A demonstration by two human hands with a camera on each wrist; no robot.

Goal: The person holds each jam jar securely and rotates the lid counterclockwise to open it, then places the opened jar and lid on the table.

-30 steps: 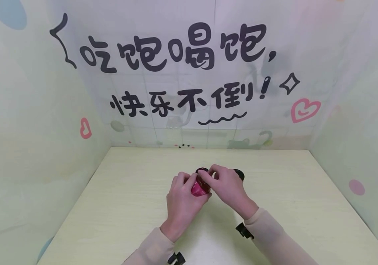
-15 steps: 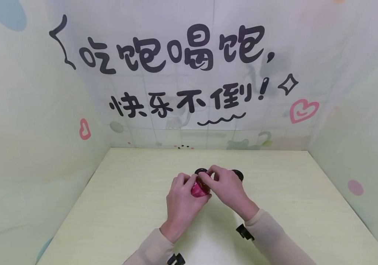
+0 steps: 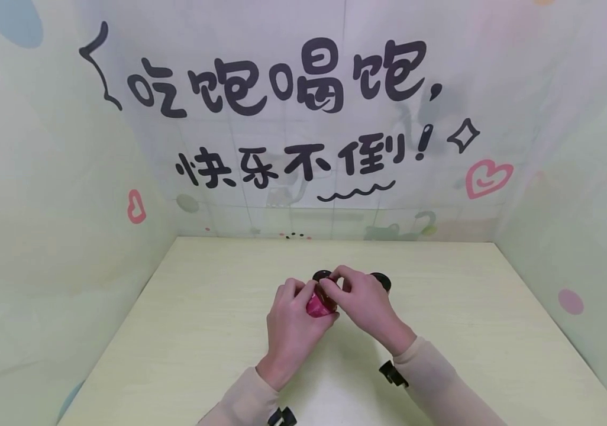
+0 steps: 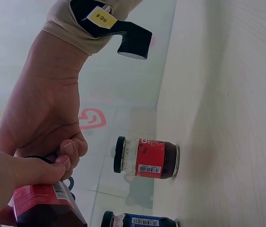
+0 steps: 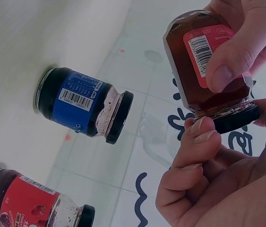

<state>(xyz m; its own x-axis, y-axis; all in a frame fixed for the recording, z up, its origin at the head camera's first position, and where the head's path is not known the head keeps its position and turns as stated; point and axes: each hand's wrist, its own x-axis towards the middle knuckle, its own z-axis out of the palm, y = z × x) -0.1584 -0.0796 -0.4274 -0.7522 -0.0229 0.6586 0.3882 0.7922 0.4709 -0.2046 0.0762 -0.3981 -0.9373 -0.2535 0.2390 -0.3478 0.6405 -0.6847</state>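
Observation:
My left hand (image 3: 293, 325) grips the body of a glass jam jar (image 5: 194, 71) with dark red-brown contents and a red label. The jar is tipped so its black lid (image 5: 239, 119) points down toward my right hand (image 3: 370, 302). In the right wrist view, the right fingertips and thumb pinch that lid at its edge, with the other fingers curled below. The left thumb (image 5: 225, 75) lies across the label. From the head view, the hands hide much of this jar, leaving its reddish side in sight between them.
Two more jars stand upright on the pale table (image 3: 207, 331) behind the hands: one with a blue label (image 5: 78, 101), and to its right one with a red strawberry label (image 4: 147, 158). Printed cloth walls (image 3: 69, 236) enclose the table at the back and sides.
The right thumb and fingertips have shifted slightly at the lid. Both hands otherwise keep their place, and the two standing jars have not moved.

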